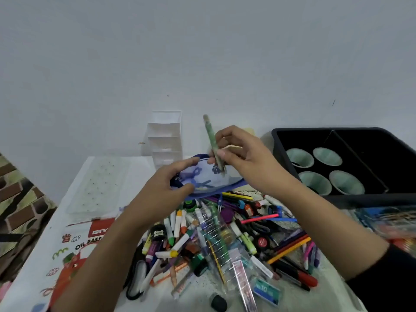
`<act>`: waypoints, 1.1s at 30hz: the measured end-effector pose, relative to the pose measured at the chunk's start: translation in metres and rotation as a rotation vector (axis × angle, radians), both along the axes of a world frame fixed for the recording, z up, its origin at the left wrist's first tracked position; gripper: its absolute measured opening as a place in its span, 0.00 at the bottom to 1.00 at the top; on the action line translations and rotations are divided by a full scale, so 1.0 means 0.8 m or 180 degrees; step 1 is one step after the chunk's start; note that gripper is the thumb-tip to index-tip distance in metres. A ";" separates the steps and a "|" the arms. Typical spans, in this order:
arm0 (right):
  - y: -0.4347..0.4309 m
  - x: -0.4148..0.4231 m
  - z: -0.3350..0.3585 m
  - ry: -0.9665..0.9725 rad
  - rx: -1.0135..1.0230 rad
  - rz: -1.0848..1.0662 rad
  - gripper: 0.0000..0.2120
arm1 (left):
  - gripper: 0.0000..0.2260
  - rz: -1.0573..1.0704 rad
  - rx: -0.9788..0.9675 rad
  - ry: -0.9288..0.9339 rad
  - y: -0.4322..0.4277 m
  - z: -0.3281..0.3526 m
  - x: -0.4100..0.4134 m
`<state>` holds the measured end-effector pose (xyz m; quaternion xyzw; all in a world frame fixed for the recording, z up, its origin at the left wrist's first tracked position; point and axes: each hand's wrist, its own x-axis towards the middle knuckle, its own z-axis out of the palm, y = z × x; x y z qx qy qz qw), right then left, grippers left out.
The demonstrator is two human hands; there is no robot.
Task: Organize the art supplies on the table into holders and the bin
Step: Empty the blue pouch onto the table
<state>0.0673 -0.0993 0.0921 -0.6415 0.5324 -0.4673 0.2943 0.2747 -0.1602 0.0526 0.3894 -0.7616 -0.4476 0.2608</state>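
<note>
A person sorting art supplies holds a translucent blue-trimmed pouch above a heap of markers, crayons and pencils. The left hand grips the pouch's left end between thumb and curled fingers. The right hand pinches a green pen that stands nearly upright, its lower tip at the pouch's mouth. Whether the tip is inside cannot be told through the blur.

The pen looks light and stiff, and a fingertip pinch at mid-barrel, as here, should be enough. Its smooth shaft could slip if held nearer the end. The pouch is soft and floppy, and is best held by its stitched rim so the mouth stays open.

To the right of the pouch sits a black bin holding four pale green cups. Behind the pouch stands a white tiered holder. To the pouch's left lie a clear plastic tray and an oil pastel box.
</note>
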 end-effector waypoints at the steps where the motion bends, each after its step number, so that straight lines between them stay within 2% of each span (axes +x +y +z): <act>1: 0.004 -0.012 -0.001 0.0378 0.0066 -0.0001 0.05 | 0.24 -0.0028 0.0042 0.0069 0.001 0.002 -0.007; 4: 0.012 -0.049 -0.003 0.2020 -0.0097 -0.0139 0.07 | 0.23 -0.0049 0.0196 0.0298 -0.001 0.004 -0.023; 5: 0.014 -0.061 -0.003 0.2397 -0.0123 -0.0154 0.08 | 0.23 -0.0057 0.0233 0.0339 -0.003 0.003 -0.028; 8: 0.020 -0.085 -0.004 0.2750 0.0026 -0.0048 0.10 | 0.24 -0.0177 0.0267 0.0327 -0.005 0.001 -0.045; 11: 0.027 -0.101 -0.005 0.2721 -0.0064 -0.0099 0.10 | 0.25 -0.0199 0.0269 0.0328 -0.003 0.002 -0.066; 16: 0.055 -0.116 -0.007 0.1419 -0.1207 -0.0840 0.07 | 0.24 -0.0025 0.0279 0.0432 -0.003 -0.001 -0.090; 18: 0.066 -0.125 -0.015 0.1222 -0.1406 -0.1062 0.07 | 0.23 0.0022 0.0253 0.0392 -0.002 -0.004 -0.096; 22: 0.089 -0.150 -0.046 0.0938 -0.1077 -0.1262 0.06 | 0.22 0.0008 0.0234 0.0263 0.002 -0.011 -0.106; 25: 0.103 -0.169 -0.064 0.0981 -0.0815 -0.1390 0.08 | 0.18 0.0062 0.0355 0.0309 0.008 -0.015 -0.119; 28: 0.112 -0.193 -0.082 0.1310 -0.0538 -0.1600 0.08 | 0.13 0.0389 0.0100 0.0353 0.018 -0.021 -0.137; 33: 0.118 -0.230 -0.117 0.2054 0.0393 -0.1395 0.12 | 0.19 0.0692 0.0076 0.0595 0.046 -0.033 -0.177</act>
